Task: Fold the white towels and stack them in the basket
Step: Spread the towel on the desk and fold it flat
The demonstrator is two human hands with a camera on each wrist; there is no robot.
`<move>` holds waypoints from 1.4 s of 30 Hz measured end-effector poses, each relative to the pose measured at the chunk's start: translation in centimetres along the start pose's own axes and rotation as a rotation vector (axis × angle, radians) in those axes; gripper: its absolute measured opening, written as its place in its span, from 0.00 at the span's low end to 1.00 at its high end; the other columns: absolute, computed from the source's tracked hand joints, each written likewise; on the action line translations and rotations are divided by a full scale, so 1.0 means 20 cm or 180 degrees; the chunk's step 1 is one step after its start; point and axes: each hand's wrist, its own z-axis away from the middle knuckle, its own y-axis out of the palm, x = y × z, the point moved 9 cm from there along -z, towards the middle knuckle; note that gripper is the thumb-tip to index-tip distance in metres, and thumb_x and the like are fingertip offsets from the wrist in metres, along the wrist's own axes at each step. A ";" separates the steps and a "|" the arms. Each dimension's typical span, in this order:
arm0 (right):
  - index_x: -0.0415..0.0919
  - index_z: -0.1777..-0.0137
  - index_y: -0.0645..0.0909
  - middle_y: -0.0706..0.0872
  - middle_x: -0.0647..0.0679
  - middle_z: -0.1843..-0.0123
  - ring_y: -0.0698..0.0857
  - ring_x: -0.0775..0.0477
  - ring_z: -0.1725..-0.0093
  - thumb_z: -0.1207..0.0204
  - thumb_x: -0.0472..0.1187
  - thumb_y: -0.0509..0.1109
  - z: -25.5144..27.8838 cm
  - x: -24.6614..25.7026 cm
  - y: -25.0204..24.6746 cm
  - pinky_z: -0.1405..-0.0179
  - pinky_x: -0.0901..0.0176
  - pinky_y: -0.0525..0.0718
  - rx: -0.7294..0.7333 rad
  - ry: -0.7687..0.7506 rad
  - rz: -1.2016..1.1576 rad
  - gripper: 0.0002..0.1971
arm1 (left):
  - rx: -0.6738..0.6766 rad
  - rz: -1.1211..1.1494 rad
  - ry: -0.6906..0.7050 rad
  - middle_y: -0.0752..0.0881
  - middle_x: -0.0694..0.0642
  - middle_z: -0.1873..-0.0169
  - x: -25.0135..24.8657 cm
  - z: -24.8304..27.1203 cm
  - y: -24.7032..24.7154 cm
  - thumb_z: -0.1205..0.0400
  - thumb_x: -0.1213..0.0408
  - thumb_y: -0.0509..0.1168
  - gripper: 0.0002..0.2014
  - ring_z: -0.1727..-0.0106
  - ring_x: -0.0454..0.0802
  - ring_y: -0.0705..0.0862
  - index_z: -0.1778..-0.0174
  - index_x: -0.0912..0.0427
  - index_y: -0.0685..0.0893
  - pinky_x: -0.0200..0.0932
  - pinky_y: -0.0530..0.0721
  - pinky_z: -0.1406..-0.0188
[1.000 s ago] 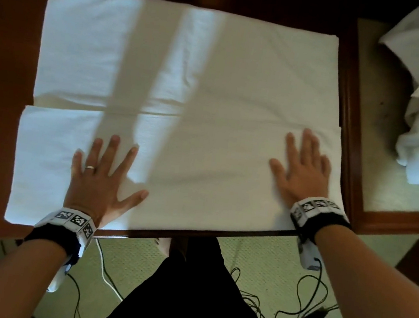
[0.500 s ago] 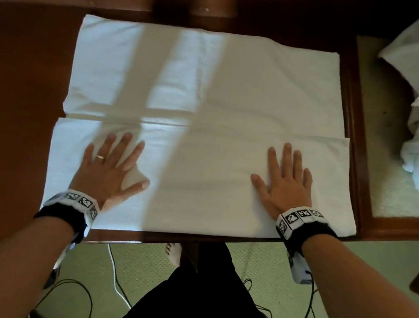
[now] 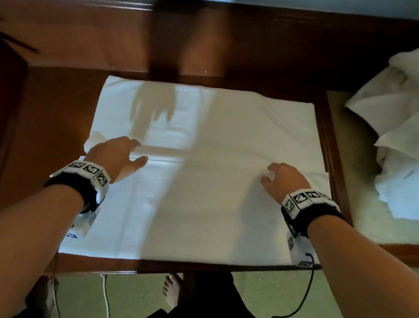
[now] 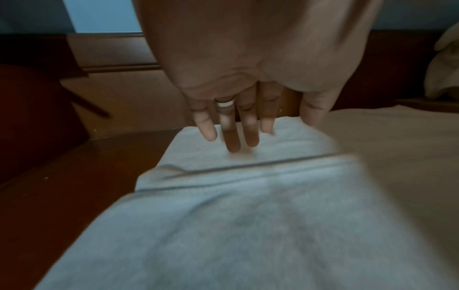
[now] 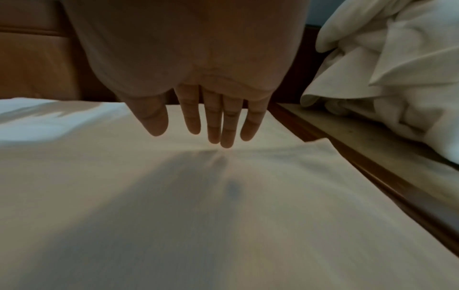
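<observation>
Left hand: I have it centre-left of the frame, fingers loose and gripping nothing, tips at the folded edge, probably to lift it.
Towel: flat on the table, mid-frame.
Right hand: centre-right, likewise empty.
Wrist views: fingertips just touch cloth; head view hides this.
Basket: not visible.

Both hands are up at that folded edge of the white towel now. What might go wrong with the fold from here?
The folded edge already sits crooked: a bit of the lower layer pokes out by the left hand, so the next fold could come out uneven. The towel reaches right to the table's near edge, so a tug from the right hand might drag it off. The loose pile of white linen lies close by and could get snagged.
</observation>
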 end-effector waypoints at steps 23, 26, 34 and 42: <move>0.40 0.21 0.70 0.78 0.36 0.31 0.76 0.29 0.34 0.28 0.30 0.68 -1.01 -0.06 -0.44 0.38 0.40 0.76 -0.0718 -0.0514 0.0544 0.32 | -0.0590 -0.0961 0.0428 0.82 0.74 0.39 -0.34 -0.98 -0.15 0.21 0.67 0.69 0.30 0.41 0.77 0.80 0.21 0.63 0.73 0.70 0.81 0.48; 0.37 0.29 0.77 0.80 0.35 0.36 0.77 0.29 0.37 0.27 0.33 0.69 -0.99 -0.06 -0.46 0.39 0.38 0.75 -0.0855 -0.0626 0.0601 0.25 | -0.0856 -0.1133 0.0533 0.81 0.72 0.56 -0.38 -0.93 -0.17 0.21 0.67 0.70 0.16 0.57 0.74 0.81 0.37 0.66 0.83 0.65 0.80 0.58; 0.37 0.63 0.77 0.80 0.40 0.60 0.80 0.34 0.56 0.30 0.41 0.59 -0.83 -0.02 -0.72 0.50 0.46 0.76 -0.0915 -0.0594 0.0237 0.09 | -0.0973 -0.0144 0.0433 0.80 0.61 0.60 -0.38 -0.75 -0.44 0.21 0.65 0.67 0.07 0.62 0.62 0.77 0.55 0.60 0.74 0.54 0.73 0.65; 0.42 0.61 0.82 0.78 0.46 0.69 0.77 0.37 0.60 0.27 0.41 0.65 -0.39 -0.02 -0.72 0.43 0.52 0.73 -0.0516 -0.0433 0.0079 0.05 | -0.1057 -0.0161 0.0564 0.71 0.50 0.78 -0.38 -0.29 -0.59 0.23 0.65 0.67 0.12 0.71 0.60 0.73 0.64 0.54 0.68 0.48 0.69 0.68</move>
